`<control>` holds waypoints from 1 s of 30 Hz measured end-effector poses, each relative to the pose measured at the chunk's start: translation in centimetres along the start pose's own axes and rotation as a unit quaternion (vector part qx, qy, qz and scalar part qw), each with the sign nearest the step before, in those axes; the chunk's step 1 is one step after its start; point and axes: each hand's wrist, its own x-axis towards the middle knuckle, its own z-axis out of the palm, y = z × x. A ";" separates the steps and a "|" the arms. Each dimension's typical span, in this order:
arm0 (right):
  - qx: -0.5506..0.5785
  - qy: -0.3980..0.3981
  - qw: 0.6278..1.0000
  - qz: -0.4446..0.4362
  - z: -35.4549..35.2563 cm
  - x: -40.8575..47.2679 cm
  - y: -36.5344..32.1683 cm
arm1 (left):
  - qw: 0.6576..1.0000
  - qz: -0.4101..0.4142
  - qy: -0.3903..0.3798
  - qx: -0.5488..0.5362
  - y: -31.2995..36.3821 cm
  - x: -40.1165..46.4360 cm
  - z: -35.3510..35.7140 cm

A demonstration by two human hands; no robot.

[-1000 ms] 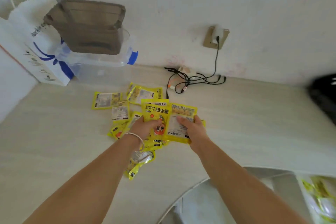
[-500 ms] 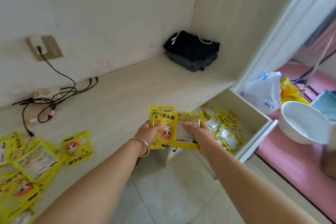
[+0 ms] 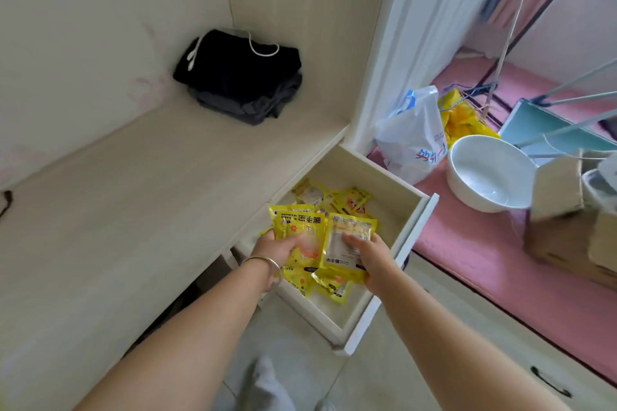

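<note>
My left hand (image 3: 280, 248) grips a small stack of yellow hand-warmer packets (image 3: 297, 227), printed side up. My right hand (image 3: 369, 253) holds another yellow packet (image 3: 350, 230) with its label side up, and further packets hang below it. Both hands hover over an open white drawer (image 3: 414, 230) pulled out beside the desk. Several more yellow packets (image 3: 334, 198) lie loose on the drawer's bottom. A bangle sits on my left wrist.
A pale desk top (image 3: 133, 210) runs to the left, with folded black and grey clothes (image 3: 240, 77) in its corner. Right of the drawer, on a pink surface, stand a white plastic bag (image 3: 414, 137), a white basin (image 3: 487, 173) and a cardboard box (image 3: 574, 227).
My view swung right from the desk's packet pile to the open drawer. Both hands carried their packets across and now hold them over the drawer.
</note>
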 end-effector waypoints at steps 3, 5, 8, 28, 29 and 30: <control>0.027 0.015 0.999 0.026 0.2 3.6 -0.5 | 1.000 -0.015 -0.003 0.024 -0.3 6.1 0.3; 0.041 0.037 0.998 0.040 0.7 6.0 -0.8 | 0.998 -0.027 -0.011 0.054 1.2 7.9 0.7; 0.058 0.064 0.994 0.059 1.1 8.8 -1.2 | 0.995 -0.057 -0.032 0.078 3.1 10.1 2.0; 0.033 0.111 0.987 0.107 0.9 25.2 -2.1 | 0.975 -0.169 0.087 -0.119 0.1 27.8 9.0; 0.025 0.119 0.987 0.109 1.0 25.6 -2.0 | 0.975 -0.159 0.093 -0.122 0.2 28.2 9.1; 0.015 0.127 0.986 0.112 1.1 26.0 -2.0 | 0.976 -0.152 0.098 -0.123 0.1 28.6 9.2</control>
